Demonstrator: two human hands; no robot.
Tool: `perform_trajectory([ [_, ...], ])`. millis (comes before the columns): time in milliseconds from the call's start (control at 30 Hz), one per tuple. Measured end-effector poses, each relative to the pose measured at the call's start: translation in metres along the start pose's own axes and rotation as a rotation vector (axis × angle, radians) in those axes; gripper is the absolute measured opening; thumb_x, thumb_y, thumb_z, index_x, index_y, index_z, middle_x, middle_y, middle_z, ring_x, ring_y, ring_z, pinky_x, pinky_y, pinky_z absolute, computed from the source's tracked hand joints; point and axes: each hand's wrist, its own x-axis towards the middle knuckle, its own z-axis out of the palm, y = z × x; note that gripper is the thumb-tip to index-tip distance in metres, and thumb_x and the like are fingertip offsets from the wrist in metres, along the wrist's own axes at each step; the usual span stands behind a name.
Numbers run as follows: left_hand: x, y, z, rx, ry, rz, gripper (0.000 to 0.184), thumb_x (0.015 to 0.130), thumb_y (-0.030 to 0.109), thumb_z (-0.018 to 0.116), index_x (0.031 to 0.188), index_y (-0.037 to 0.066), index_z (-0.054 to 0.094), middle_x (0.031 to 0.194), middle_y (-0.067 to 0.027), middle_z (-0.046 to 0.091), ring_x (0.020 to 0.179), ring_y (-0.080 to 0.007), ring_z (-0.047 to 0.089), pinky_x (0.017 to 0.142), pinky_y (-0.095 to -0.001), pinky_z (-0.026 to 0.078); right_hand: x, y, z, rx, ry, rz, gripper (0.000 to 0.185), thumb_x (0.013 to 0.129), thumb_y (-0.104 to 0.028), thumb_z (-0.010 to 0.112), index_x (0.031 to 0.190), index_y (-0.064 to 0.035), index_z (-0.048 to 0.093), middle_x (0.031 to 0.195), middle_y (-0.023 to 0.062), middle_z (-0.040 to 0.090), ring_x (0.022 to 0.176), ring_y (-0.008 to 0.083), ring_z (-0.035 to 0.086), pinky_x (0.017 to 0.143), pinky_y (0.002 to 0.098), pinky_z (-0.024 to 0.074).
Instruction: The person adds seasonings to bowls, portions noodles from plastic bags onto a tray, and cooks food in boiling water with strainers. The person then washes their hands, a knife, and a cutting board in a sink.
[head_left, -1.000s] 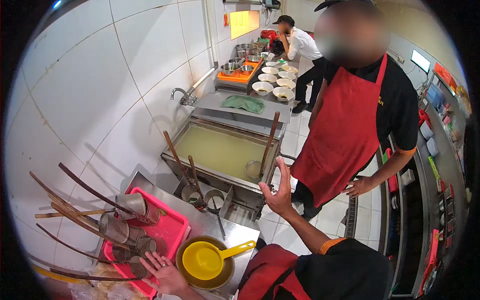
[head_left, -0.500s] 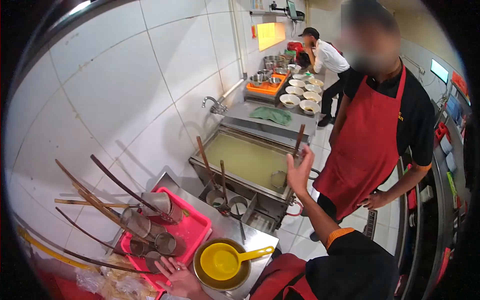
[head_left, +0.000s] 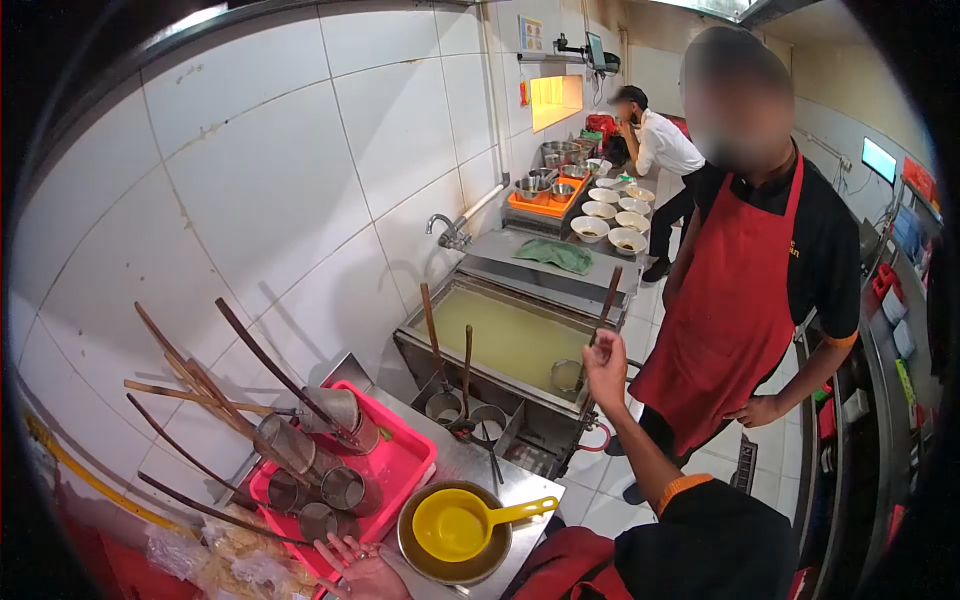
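Note:
My left hand (head_left: 362, 574) is at the bottom edge with its fingers spread and nothing in it, beside a pink tray (head_left: 408, 440) of metal strainers (head_left: 350, 490) with long wooden handles. A yellow dipper (head_left: 452, 525) rests in a metal bowl (head_left: 405, 545) to its right. My right hand (head_left: 606, 372) is raised near the vat's right corner, its fingers now curled in and nothing visible in them. Behind it a wooden-handled ladle (head_left: 566, 376) leans in the vat of cloudy yellowish liquid (head_left: 500, 325). Two more strainers (head_left: 444, 405) stand in compartments at the vat's front.
A person in a red apron (head_left: 725, 300) stands right of the vat; another in a white shirt (head_left: 668, 143) leans over the far counter. White bowls (head_left: 590, 229), an orange tray (head_left: 545, 208) and a green cloth (head_left: 556, 256) lie beyond the vat. Shelves (head_left: 880, 400) line the right side.
The camera view has swung left, so the scene sits further right and lower. My right hand's fingers have gone from spread to curled. My left hand stays spread near the pink tray.

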Motion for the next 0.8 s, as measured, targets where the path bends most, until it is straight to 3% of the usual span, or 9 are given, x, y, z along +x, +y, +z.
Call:
perform_trajectory([
  [200, -0.01, 0.003, 0.01, -0.016, 0.042, -0.079, 0.071, 0.085, 0.046, 0.049, 0.14, 0.007, 0.025, 0.135, -0.0202, 0.04, 0.115, -0.0362, 0.045, 0.091, -0.0457, 0.037, -0.08, -0.001, -0.026, 0.022, -0.041, 0.064, 0.028, 0.073, -0.004, 0.066, 0.098, -0.0033, 0.052, 0.085, 0.0037, 0.049, 0.073, 0.0117, 0.048, 0.067, 0.0259, 0.0429],
  [367, -0.023, -0.013, 0.01, -0.021, 0.083, -0.201, 0.069, 0.088, 0.049, 0.04, 0.139, 0.005, 0.024, 0.132, -0.0188, 0.044, 0.115, -0.0321, 0.046, 0.092, -0.0426, 0.036, -0.123, -0.016, -0.072, -0.142, -0.093, 0.131, 0.029, 0.072, -0.007, 0.068, 0.097, -0.0031, 0.054, 0.088, 0.0074, 0.053, 0.075, 0.014, 0.057, 0.058, 0.0253, 0.0493],
  [433, -0.026, -0.018, 0.012, -0.006, 0.101, -0.23, 0.068, 0.089, 0.049, 0.037, 0.14, 0.005, 0.023, 0.132, -0.0185, 0.044, 0.112, -0.0306, 0.048, 0.091, -0.0419, 0.037, -0.132, -0.034, -0.088, -0.113, -0.101, 0.209, 0.028, 0.072, -0.006, 0.068, 0.096, -0.0022, 0.054, 0.089, 0.0091, 0.054, 0.074, 0.0163, 0.057, 0.059, 0.0266, 0.0505],
  [600, -0.038, -0.026, 0.024, -0.061, 0.061, -0.304, 0.068, 0.09, 0.05, 0.035, 0.14, 0.005, 0.023, 0.128, -0.0168, 0.048, 0.107, -0.029, 0.05, 0.089, -0.0416, 0.037, -0.148, -0.017, -0.118, -0.19, -0.135, 0.124, 0.029, 0.071, -0.003, 0.069, 0.096, -0.0018, 0.052, 0.095, 0.0108, 0.054, 0.072, 0.0168, 0.059, 0.059, 0.0277, 0.0518],
  [800, -0.075, -0.038, 0.051, 0.049, 0.136, -0.248, 0.066, 0.09, 0.05, 0.035, 0.139, 0.006, 0.027, 0.128, -0.0159, 0.049, 0.105, -0.0292, 0.051, 0.087, -0.0408, 0.038, -0.161, -0.022, -0.136, -0.038, -0.23, 0.216, 0.028, 0.075, -0.008, 0.067, 0.099, -0.0024, 0.053, 0.095, 0.0092, 0.058, 0.076, 0.0146, 0.06, 0.063, 0.027, 0.0505],
])
